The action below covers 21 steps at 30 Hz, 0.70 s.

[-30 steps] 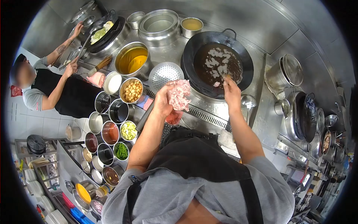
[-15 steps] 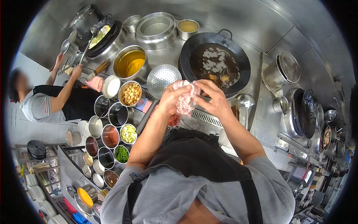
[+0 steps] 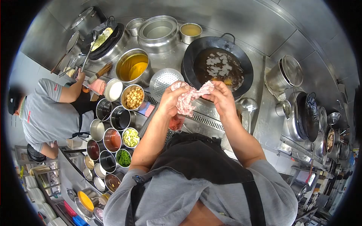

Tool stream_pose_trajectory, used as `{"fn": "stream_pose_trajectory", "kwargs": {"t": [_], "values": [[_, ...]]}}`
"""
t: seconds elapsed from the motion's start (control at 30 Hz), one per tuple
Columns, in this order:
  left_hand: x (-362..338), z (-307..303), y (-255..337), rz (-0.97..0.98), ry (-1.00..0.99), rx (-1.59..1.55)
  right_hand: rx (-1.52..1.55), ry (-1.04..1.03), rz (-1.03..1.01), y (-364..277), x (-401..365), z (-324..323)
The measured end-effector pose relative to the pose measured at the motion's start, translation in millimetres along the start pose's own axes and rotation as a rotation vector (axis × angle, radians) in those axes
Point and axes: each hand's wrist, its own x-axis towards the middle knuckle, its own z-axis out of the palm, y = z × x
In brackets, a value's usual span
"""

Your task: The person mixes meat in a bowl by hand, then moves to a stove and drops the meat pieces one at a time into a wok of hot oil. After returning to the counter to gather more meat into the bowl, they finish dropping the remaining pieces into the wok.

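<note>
A clump of pale pink raw meat (image 3: 185,103) is stretched between my two hands at the near edge of the wok. My left hand (image 3: 170,100) is closed around the bulk of it. With thumb and fingers, my right hand (image 3: 221,96) pinches a piece of the same meat pulled out to the right. Just beyond sits a black wok (image 3: 246,62) of dark oil, where pale foam and a few golden pieces float. Left of it, a perforated strainer (image 3: 164,81) lies with its handle running under my left forearm.
A pot of yellow oil (image 3: 132,67), a bowl of golden chunks (image 3: 133,98) and several seasoning pots stand on the left. A ladle (image 3: 248,104) rests at right of the wok. At far left a co-worker (image 3: 52,109) leans beside another wok (image 3: 109,45).
My right hand has moved right, drawing a piece of meat away from the clump in my left. The co-worker has turned and bent downward, one arm now lowered.
</note>
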Motion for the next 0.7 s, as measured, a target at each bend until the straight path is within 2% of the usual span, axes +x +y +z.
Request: {"fn": "stream_pose_trajectory", "kwargs": {"t": [0.1,0.2,0.27,0.3,0.33,0.4,0.47,0.53,0.57,0.6,0.63,0.67,0.7], "values": [[3.8,-5.8,-1.9,0.013,-0.070,0.033,0.114,0.082,-0.066,-4.0,-0.8,6.1],[4.2,1.3,-8.1,0.040,-0.089,0.106,0.042,0.105,-0.083,-5.1,-1.7,17.3],[6.9,4.2,-14.3,0.089,-0.173,0.312,-0.024,0.089,-0.070,-8.3,-2.7,27.0],[7.7,6.5,-13.8,0.040,-0.185,0.327,-0.025,0.088,-0.071,-5.1,-1.7,24.8],[8.6,7.1,-13.8,0.041,-0.185,0.327,-0.090,0.040,-0.079,0.9,-0.1,19.6],[10.6,7.4,-14.3,0.028,-0.085,0.539,-0.156,-0.007,-0.086,3.5,0.9,12.3],[12.2,6.3,-14.2,0.020,-0.031,0.642,-0.608,-0.108,-0.330,0.8,0.3,4.9],[15.0,3.9,-12.1,0.061,-0.051,0.883,-0.725,-0.139,-0.270,-2.4,-2.4,2.0],[16.4,2.2,-13.2,0.059,-0.050,0.884,-0.841,-0.166,-0.210,-5.1,-4.6,4.6],[18.2,0.9,-15.7,0.170,-0.031,1.029,-0.839,-0.166,-0.208,-8.4,-5.4,7.5],[20.0,-0.3,-17.3,0.283,-0.013,1.174,-1.002,-0.232,-0.271,-13.3,-5.0,10.6],[20.7,1.1,-14.6,0.280,-0.014,1.175,-1.164,-0.298,-0.335,-18.2,-5.0,14.4],[22.0,3.2,-10.2,0.230,-0.006,1.227,-1.192,-0.293,-0.290,-20.7,-4.6,17.7]]}}
